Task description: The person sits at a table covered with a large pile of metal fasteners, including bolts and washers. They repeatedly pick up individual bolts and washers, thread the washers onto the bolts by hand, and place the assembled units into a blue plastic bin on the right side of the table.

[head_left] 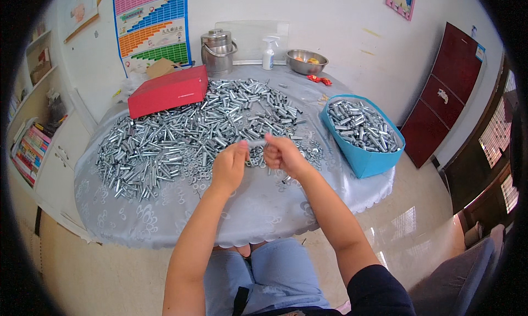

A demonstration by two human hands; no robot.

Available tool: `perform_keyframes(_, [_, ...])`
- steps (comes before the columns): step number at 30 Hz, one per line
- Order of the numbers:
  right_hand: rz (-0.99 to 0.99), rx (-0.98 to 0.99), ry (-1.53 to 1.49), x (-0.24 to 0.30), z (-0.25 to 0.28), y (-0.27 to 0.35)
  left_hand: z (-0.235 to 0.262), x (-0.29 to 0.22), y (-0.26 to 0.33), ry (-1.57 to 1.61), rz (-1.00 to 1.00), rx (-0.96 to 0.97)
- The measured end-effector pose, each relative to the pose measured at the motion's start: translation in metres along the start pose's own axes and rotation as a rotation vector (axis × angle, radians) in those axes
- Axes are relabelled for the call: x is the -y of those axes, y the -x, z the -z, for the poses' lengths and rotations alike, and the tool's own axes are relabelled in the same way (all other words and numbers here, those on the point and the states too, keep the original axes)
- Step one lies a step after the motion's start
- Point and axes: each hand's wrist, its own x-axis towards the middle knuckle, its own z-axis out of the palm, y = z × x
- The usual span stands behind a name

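Note:
My left hand and my right hand are raised over the near part of the table, close together. Between them is a short silvery metal sleeve, smeared by motion. The left fingers pinch its left end; the right hand is curled around its right end with the thumb up. Behind and left of the hands spreads a big heap of similar metal sleeves. Loose metal washers lie scattered just beyond my wrists, partly hidden by the hands. Right of my right hand stands a light-blue bin filled with metal sleeves.
A red box rests on the heap's far left edge. A steel pot, a white spray bottle, and a metal bowl line the back beside a red wrapper. A silvery cloth covers the table.

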Motion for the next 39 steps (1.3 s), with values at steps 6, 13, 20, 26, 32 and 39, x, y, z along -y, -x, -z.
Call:
perform_keyframes(6, [0.662,0.093,-0.723,0.042,0.059,0.018,0.004,-0.002,-0.004,0.136,0.231,0.045])
perform_keyframes(13, [0.768,0.095,-0.911,0.050,0.070,0.030,0.005,-0.001,-0.004,0.049,0.199,0.044])
perform_keyframes(20, [0.505,-0.143,-0.594,0.040,0.061,0.013,0.007,0.002,-0.005,-0.148,0.136,0.026])
perform_keyframes(26, [0.408,-0.788,0.831,0.015,0.047,0.002,0.004,-0.006,-0.002,-0.337,0.047,0.170])
perform_keyframes(32, [0.402,-0.562,1.149,-0.001,0.037,0.001,0.003,-0.004,0.001,-0.417,-0.100,0.271])
perform_keyframes(39, [0.527,-0.181,1.494,0.007,0.021,0.018,0.005,0.012,0.004,-0.497,-0.212,0.239])
